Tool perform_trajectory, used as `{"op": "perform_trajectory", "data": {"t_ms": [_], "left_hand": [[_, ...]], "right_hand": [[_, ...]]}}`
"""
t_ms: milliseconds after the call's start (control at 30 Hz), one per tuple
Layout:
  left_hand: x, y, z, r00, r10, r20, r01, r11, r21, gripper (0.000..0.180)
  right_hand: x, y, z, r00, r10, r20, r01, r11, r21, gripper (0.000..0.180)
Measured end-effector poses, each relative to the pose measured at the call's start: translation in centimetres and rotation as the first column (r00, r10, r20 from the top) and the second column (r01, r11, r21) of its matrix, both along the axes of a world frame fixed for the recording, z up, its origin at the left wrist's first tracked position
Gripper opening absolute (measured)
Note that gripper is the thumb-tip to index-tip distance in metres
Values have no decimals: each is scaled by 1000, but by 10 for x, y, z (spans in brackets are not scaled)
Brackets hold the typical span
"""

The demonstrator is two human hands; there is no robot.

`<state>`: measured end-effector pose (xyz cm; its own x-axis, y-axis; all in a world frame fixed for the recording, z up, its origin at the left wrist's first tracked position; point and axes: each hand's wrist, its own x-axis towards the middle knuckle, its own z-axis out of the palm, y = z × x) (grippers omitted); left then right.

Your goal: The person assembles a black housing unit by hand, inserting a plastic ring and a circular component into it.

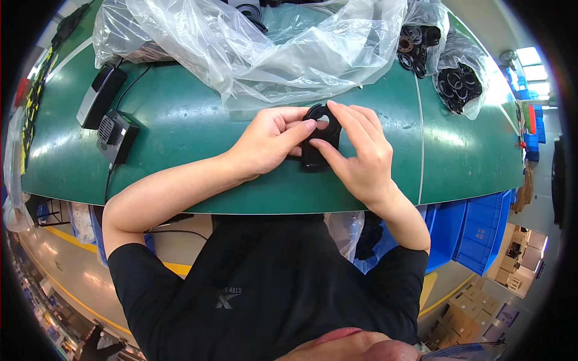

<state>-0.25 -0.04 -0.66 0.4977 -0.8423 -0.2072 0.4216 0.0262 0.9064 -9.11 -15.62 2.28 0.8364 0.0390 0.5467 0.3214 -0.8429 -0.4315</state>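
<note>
I'm handling a black ring-topped housing, apparently mid-work.
My left hand and right hand are pinching it, not yet set down; black rings are lying bagged.

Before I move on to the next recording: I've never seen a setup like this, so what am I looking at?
There's no machine here, just a person's bare hands. The single picture comes from a fisheye camera worn on the head, looking down, so straight edges bend. The left hand and right hand both grip a black part with a round opening, over a green table. On the table are a large heap of clear plastic, clear bags of black rings at right, and two boxy devices at left.
</note>
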Motion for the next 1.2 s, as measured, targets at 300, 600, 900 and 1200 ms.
{"op": "perform_trajectory", "data": {"t_ms": [300, 600, 900, 1200], "left_hand": [[-4, 3, 5, 994, -31, 102, 30, 999, 14, 32], [-9, 1, 3, 977, 8, 215, -11, 1000, 17, 29], [-11, 3, 5, 974, 42, 223, -49, 998, 28, 27], [-11, 3, 4, 955, 30, 294, -45, 998, 46, 26]], "right_hand": [[5, -6, 6, 989, -5, -146, 57, 934, 353, 33], [8, -20, -3, 886, 231, -401, 134, 701, 700, 17], [8, -18, -4, 834, 278, -477, 228, 614, 756, 19], [4, -13, 2, 806, 292, -515, 267, 597, 756, 17]]}}
